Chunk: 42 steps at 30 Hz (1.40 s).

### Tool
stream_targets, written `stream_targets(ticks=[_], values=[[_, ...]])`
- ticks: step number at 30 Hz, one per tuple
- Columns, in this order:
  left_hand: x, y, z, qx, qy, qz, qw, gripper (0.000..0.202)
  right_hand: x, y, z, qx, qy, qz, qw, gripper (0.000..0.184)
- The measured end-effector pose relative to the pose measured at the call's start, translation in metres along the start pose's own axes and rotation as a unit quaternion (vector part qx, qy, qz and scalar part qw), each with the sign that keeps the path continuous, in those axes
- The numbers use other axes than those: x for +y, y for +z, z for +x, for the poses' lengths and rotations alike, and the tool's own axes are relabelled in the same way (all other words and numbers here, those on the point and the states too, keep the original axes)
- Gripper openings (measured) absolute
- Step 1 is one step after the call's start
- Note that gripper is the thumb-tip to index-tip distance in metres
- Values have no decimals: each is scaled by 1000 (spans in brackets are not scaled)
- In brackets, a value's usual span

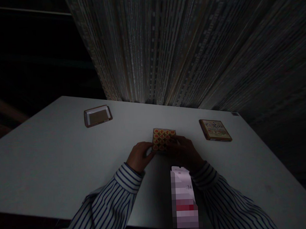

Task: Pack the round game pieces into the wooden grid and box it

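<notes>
A small box of Chinese chess pieces [162, 137] lies on the white table in front of me. Its round wooden discs sit in rows, with red characters facing up. At its left edge, my left hand [141, 156] grips the box between thumb and fingers. My right hand [186, 152] closes around the right side, its fingers reaching over the top, so the discs at the lower right are hidden. The dim light blurs the detail of the right fingers.
An open, shallow box part [98, 116] with a pale inner rim rests at the back left. A lidded box with a printed cover [216, 130] lies at the right. Between my forearms is a lit phone [182, 180]. A patterned curtain [150, 54] hangs behind the table [55, 156].
</notes>
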<state>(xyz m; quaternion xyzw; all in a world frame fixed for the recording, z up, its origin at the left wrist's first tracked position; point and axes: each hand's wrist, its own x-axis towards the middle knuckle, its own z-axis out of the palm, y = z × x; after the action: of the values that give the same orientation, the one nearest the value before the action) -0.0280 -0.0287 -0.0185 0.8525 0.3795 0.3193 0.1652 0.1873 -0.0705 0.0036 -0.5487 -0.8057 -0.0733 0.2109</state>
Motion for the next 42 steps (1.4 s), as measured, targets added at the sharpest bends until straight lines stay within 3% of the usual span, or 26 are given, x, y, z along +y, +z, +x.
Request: stream_targets(ticks=[42], values=[[2, -3, 1, 3, -7, -7, 1000, 24, -16, 1, 20, -30, -21, 11, 999, 22]])
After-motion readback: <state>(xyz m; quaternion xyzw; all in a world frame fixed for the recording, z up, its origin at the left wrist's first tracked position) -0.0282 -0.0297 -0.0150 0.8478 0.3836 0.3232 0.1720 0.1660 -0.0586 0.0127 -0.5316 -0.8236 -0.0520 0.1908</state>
